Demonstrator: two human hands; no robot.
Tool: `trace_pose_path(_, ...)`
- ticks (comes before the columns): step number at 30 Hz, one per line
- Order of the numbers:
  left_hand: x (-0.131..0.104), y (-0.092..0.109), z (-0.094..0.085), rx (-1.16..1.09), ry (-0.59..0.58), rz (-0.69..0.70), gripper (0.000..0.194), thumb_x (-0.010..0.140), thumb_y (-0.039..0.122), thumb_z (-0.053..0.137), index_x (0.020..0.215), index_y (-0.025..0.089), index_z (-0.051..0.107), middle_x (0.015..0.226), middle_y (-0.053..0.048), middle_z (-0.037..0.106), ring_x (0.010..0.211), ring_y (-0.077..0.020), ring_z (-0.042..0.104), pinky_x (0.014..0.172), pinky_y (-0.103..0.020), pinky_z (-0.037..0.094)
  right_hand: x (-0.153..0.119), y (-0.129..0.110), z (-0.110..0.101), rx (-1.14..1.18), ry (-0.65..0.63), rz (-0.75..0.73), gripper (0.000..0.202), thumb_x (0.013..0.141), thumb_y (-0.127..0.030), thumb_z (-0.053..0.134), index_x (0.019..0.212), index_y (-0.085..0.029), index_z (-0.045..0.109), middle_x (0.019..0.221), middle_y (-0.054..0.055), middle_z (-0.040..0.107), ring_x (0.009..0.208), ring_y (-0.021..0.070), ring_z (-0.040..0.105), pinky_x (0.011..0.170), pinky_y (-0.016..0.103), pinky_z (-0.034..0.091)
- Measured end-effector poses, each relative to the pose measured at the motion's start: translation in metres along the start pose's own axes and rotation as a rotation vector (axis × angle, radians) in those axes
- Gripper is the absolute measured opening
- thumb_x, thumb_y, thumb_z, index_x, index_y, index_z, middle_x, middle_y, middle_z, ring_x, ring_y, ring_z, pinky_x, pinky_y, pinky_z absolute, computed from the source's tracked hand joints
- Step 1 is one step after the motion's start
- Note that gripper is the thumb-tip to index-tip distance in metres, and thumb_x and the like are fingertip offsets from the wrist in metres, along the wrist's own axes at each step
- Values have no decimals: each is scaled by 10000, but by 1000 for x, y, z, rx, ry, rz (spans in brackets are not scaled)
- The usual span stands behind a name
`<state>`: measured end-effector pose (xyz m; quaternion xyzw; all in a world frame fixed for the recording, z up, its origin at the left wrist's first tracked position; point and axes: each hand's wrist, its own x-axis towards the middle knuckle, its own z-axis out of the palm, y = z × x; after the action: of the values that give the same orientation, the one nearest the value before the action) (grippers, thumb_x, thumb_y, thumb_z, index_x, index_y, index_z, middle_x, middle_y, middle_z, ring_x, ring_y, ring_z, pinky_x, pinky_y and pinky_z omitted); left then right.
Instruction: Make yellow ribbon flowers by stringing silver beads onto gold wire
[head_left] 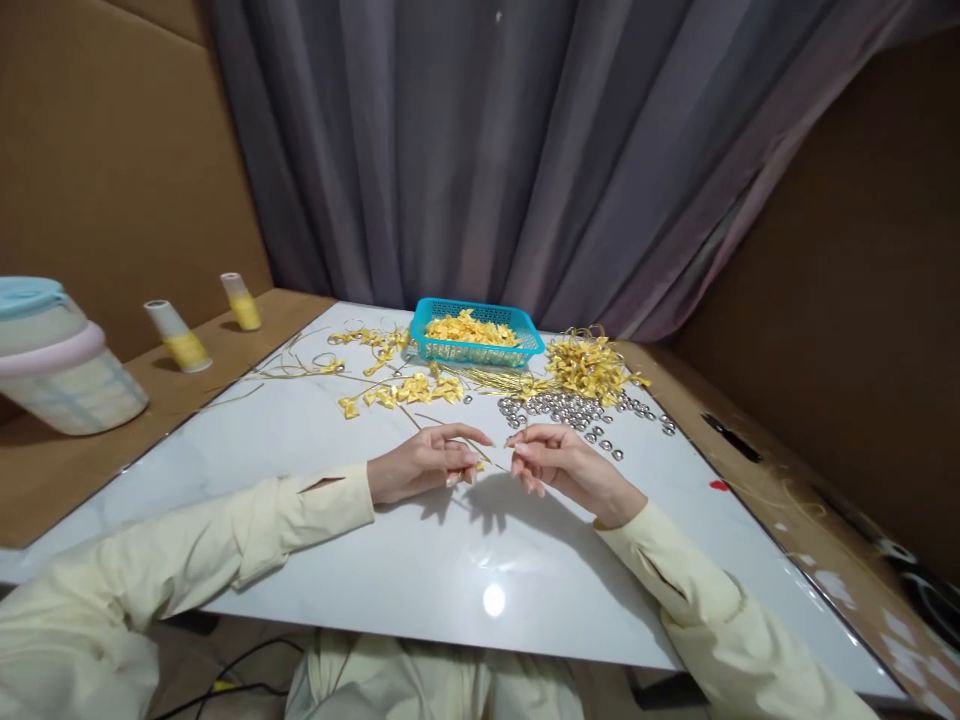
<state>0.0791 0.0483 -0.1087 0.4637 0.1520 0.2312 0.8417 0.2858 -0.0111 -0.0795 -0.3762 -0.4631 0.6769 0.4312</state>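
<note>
Over the middle of the white board, my left hand pinches a thin gold cord with a small yellow piece by the fingertips. Just right of it, my right hand has its fingertips pressed together near the cord's end; what they hold is too small to make out. Beyond my hands lie yellow bows in a loose row, silver rings in a spread heap, and a bunch of yellow bows on gold cords.
A blue basket of yellow bows stands at the back of the white board. Two spools and a lidded cup stand at the left. A black tool and scissors lie at the right.
</note>
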Motion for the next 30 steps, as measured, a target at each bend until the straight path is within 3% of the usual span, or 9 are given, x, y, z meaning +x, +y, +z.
trace_pose_path(3,1,0,-6,-115,-70,-26,244,641,208,778,846,101,698,739,-68,695,700,-105,616,655,-190,424,2,6,-1,23,-8,32,227,674,-254,765,819,-109,666,660,41,698,497,94,632,433,157,481)
trace_pose_path(8,0,0,-11,-195,-186,-86,379,597,130,737,973,101,700,948,-98,706,873,-168,638,849,-275,427,7,12,2,45,12,68,259,629,-270,791,749,-100,636,638,56,699,529,117,656,431,152,483)
trace_pose_path(12,0,-1,-5,-80,-84,-56,354,596,-9,686,925,120,703,877,-57,709,830,-130,637,833,-239,434,9,16,4,66,13,94,261,629,-275,792,745,-100,637,640,56,701,545,112,662,456,147,495)
trace_pose_path(19,1,-1,1,-11,53,-6,300,627,84,752,911,108,661,855,-50,686,798,-117,635,790,-223,454,11,19,4,98,55,76,247,638,-254,788,758,-103,633,693,52,711,585,103,675,576,162,538)
trace_pose_path(26,1,-4,1,104,99,-88,240,696,184,748,888,102,628,707,-30,660,600,-98,624,499,-160,459,11,22,4,115,41,65,242,650,-242,784,773,-106,627,701,44,708,606,100,675,586,164,540)
trace_pose_path(30,2,-3,-5,-39,131,-64,269,638,140,788,872,91,665,830,-62,697,771,-114,668,720,-164,528,11,24,3,122,45,37,249,640,-245,792,756,-110,617,699,43,707,602,104,675,585,172,537)
